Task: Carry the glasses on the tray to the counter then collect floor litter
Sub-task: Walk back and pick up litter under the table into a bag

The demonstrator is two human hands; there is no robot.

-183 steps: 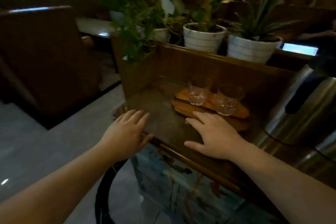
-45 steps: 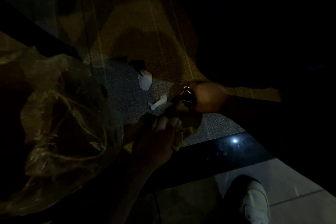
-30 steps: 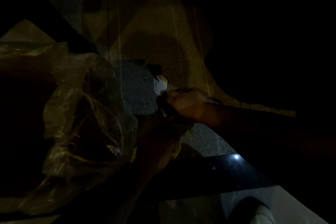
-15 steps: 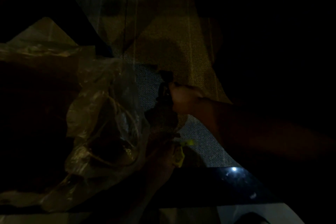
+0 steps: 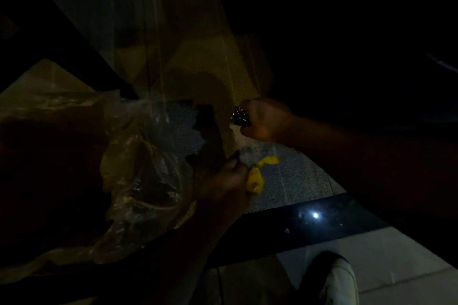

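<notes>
The scene is very dark. My left hand (image 5: 229,181) grips the rim of a clear plastic bag (image 5: 138,171), which bulges to its left, together with a crumpled yellow wrapper (image 5: 256,176). Up and to the right, my right hand (image 5: 265,119) is a closed fist around a dark shiny crumpled piece of litter (image 5: 239,116) that sticks out at its left side, just right of the bag's mouth. No loose litter shows on the carpet (image 5: 285,171) below the hands. The glasses and tray are out of view.
A glossy black floor strip (image 5: 322,218) with a light reflection borders the carpet, with pale tiles (image 5: 396,262) nearer me. My white shoe (image 5: 339,280) stands on them at bottom right. Dark furniture fills the upper right and a dark bar runs along the upper left.
My right hand reached to the white scraps on the carpet, closed over them and lifted; they no longer lie there. The fist now sits higher, near the bag's mouth. The bag stayed in my left hand.
</notes>
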